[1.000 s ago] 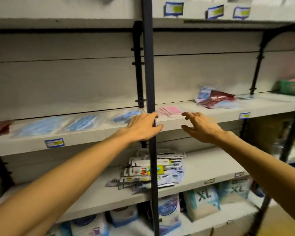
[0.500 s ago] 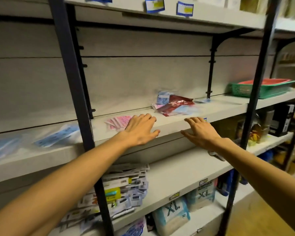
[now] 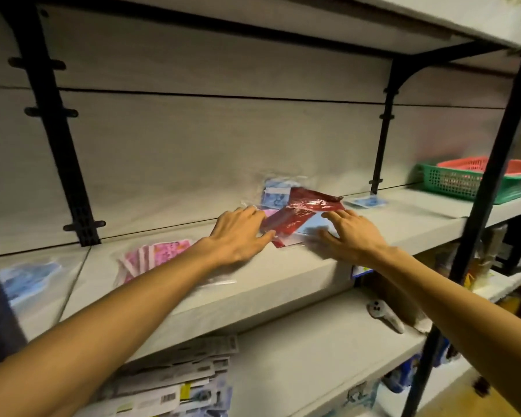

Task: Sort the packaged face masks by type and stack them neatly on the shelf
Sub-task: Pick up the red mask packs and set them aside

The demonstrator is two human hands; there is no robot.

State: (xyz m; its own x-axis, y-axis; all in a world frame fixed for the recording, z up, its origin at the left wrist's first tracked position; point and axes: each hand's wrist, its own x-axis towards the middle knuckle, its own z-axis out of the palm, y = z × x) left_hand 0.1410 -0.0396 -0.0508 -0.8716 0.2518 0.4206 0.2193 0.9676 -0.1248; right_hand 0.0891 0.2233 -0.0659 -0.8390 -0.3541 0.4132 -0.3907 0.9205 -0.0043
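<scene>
On the middle shelf point(image 3: 283, 278): both hands at the unsorted mask pile point(image 3: 295, 212).
Left hand point(image 3: 238, 236) and right hand point(image 3: 352, 236), fingers flat, touch the mixed packets; pink masks point(image 3: 154, 257) lie grouped, pile remains.

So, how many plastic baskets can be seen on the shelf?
2. The green basket stands at the shelf's far right end, and the red basket sits nested inside it. The black post partly hides both.
</scene>
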